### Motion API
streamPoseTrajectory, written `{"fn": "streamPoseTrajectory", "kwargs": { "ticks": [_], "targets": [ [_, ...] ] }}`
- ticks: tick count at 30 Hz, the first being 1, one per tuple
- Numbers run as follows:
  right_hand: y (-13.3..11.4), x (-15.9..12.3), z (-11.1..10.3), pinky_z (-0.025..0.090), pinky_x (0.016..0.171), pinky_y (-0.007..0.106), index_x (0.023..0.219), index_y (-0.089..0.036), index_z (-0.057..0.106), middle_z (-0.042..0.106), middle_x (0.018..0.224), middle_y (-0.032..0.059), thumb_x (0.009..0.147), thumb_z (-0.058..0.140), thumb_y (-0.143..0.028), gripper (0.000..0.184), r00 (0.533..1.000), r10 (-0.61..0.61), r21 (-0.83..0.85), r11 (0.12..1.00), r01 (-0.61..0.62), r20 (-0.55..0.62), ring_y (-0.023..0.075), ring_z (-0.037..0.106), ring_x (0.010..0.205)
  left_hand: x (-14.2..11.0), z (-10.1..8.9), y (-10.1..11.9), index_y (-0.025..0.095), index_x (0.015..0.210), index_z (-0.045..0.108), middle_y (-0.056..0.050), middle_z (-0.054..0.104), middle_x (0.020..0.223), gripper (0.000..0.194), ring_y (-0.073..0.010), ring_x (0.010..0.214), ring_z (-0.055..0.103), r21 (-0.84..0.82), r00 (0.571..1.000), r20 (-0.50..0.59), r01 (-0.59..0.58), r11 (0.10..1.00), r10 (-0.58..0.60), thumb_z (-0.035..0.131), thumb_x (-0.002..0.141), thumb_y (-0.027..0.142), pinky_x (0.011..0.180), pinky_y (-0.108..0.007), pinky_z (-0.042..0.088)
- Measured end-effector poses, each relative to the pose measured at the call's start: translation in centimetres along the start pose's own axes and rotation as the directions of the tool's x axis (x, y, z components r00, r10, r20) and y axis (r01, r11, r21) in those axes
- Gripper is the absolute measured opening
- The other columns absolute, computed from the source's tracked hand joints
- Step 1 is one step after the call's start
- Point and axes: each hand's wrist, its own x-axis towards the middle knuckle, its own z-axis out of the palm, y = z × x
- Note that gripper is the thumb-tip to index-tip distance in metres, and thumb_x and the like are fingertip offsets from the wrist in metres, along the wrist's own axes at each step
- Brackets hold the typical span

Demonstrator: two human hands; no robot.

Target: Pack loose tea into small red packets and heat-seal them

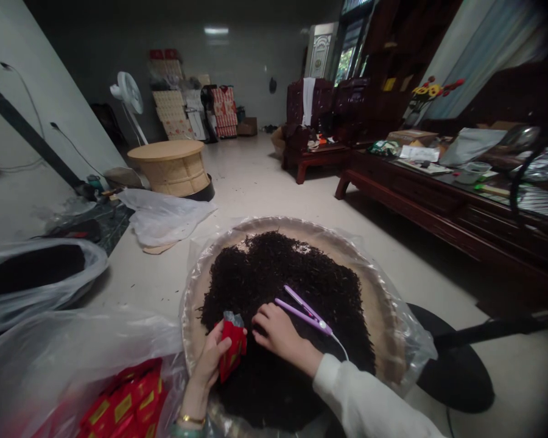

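Observation:
My left hand [212, 358] is closed around a small red packet [232, 353], with a clear plastic liner [233, 317] poking out of its top. Just right of the packet, my right hand [276, 330] hovers low over a heap of dark dried leaves, likely tea [283, 264]. Its fingers curl inward, and whatever they may hold is hidden. A purple mini hair straightener [305, 313] lies on the leaves beyond my right hand, its jaws apart and its cord running under my sleeve. The leaves fill a round, shallow, plastic-lined tray [390, 328].
Many red packets [125, 401] lie in a clear bag at the lower left. Above it sits a plastic-lined container [86, 271] of dark material. A fan's round base [461, 371] stands close on the right, near a long wooden table [406, 194]. A round wooden drum [171, 167] stands farther back.

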Motion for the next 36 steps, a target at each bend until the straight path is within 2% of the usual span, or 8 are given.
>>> {"fn": "streamPoseTrajectory", "kwargs": {
  "ticks": [4, 7, 9, 12, 16, 22, 29, 36],
  "targets": [
    [0.9, 0.2, -1.1, 0.046, 0.079, 0.032, 0.081, -0.019, 0.064, 0.064, 0.085, 0.0027, 0.076, 0.066, -0.024, 0.007, 0.894, 0.393, 0.669, 0.726, -0.158, -0.216, 0.0195, 0.059, 0.084, 0.3, 0.3, -0.1, 0.015, 0.118, 0.057, -0.015, 0.071, 0.104, 0.08, -0.0324, 0.098, 0.067, 0.085, 0.999, -0.004, -0.035, 0.996, 0.035, 0.086, 0.05, 0.045, 0.083, -0.039, 0.053],
    [1.2, 0.2, -2.2, 0.049, 0.068, 0.029, 0.083, -0.02, 0.065, 0.068, 0.08, 0.0018, 0.08, 0.062, -0.035, 0.016, 0.745, 0.663, 0.978, 0.094, -0.186, 0.078, 0.0184, 0.063, 0.075, 0.8, 1.1, -0.1, 0.013, 0.118, 0.057, -0.016, 0.069, 0.11, 0.088, -0.0331, 0.103, 0.064, 0.19, 0.994, -0.068, -0.067, 0.979, 0.082, 0.088, 0.043, 0.046, 0.09, -0.041, 0.051],
    [1.2, 0.0, -3.1, 0.05, 0.059, 0.028, 0.085, -0.018, 0.065, 0.07, 0.078, 0.0038, 0.086, 0.054, -0.039, 0.023, 0.696, 0.644, 0.94, -0.31, -0.14, 0.316, 0.0177, 0.065, 0.067, 0.9, 1.9, 0.1, 0.012, 0.116, 0.059, -0.016, 0.069, 0.111, 0.09, -0.0336, 0.104, 0.064, 0.277, 0.99, -0.087, -0.085, 0.957, 0.113, 0.089, 0.039, 0.046, 0.093, -0.043, 0.049],
    [0.9, -0.5, -4.5, 0.053, 0.061, 0.03, 0.087, -0.016, 0.065, 0.073, 0.079, 0.0082, 0.094, 0.041, -0.038, 0.033, 0.687, 0.589, 0.834, -0.549, -0.046, 0.426, 0.0189, 0.069, 0.068, 0.9, 3.4, 0.8, 0.014, 0.111, 0.062, -0.013, 0.069, 0.11, 0.078, -0.0317, 0.103, 0.064, 0.434, 0.987, -0.021, -0.136, 0.891, 0.16, 0.085, 0.045, 0.047, 0.094, -0.043, 0.049],
    [0.1, -0.6, -6.1, 0.055, 0.071, 0.036, 0.087, -0.017, 0.067, 0.075, 0.082, 0.0086, 0.096, 0.038, -0.038, 0.037, 0.681, 0.646, 0.849, -0.524, 0.067, 0.346, 0.0203, 0.071, 0.074, 0.7, 5.5, 1.4, 0.017, 0.106, 0.064, -0.009, 0.071, 0.104, 0.058, -0.0278, 0.099, 0.065, 0.637, 0.959, 0.089, -0.262, 0.725, 0.268, 0.08, 0.056, 0.041, 0.093, -0.041, 0.05],
    [-1.6, 0.1, -6.7, 0.051, 0.086, 0.035, 0.089, -0.02, 0.07, 0.074, 0.094, 0.0043, 0.081, 0.059, -0.058, 0.04, 0.749, 0.659, 0.954, -0.264, 0.14, 0.072, 0.0213, 0.068, 0.087, 1.2, 7.9, 0.8, 0.018, 0.108, 0.063, -0.009, 0.069, 0.106, 0.053, -0.0256, 0.096, 0.065, 0.735, 0.92, 0.14, -0.344, 0.584, 0.367, 0.077, 0.06, 0.034, 0.09, -0.041, 0.05],
    [-2.2, 0.0, -5.8, 0.03, 0.11, 0.041, 0.107, -0.024, 0.069, 0.066, 0.12, 0.0053, 0.077, 0.045, -0.078, 0.066, 0.838, 0.541, 0.994, 0.112, 0.01, -0.069, 0.0247, 0.051, 0.122, 1.9, 8.7, 0.3, 0.019, 0.108, 0.065, -0.01, 0.068, 0.109, 0.056, -0.0276, 0.102, 0.062, 0.702, 0.899, 0.07, -0.352, 0.619, 0.432, 0.082, 0.055, 0.03, 0.096, -0.043, 0.045],
    [-2.1, -1.2, -6.8, 0.013, 0.117, 0.047, 0.139, -0.027, 0.046, 0.04, 0.149, 0.0077, 0.084, 0.033, -0.075, 0.074, 0.964, 0.262, 0.941, 0.31, -0.138, 0.056, 0.023, 0.031, 0.14, 1.7, 8.5, 0.4, 0.02, 0.106, 0.067, -0.009, 0.068, 0.109, 0.059, -0.0293, 0.104, 0.06, 0.613, 0.917, 0.009, -0.32, 0.722, 0.399, 0.086, 0.051, 0.028, 0.098, -0.043, 0.042]
  ]
}}
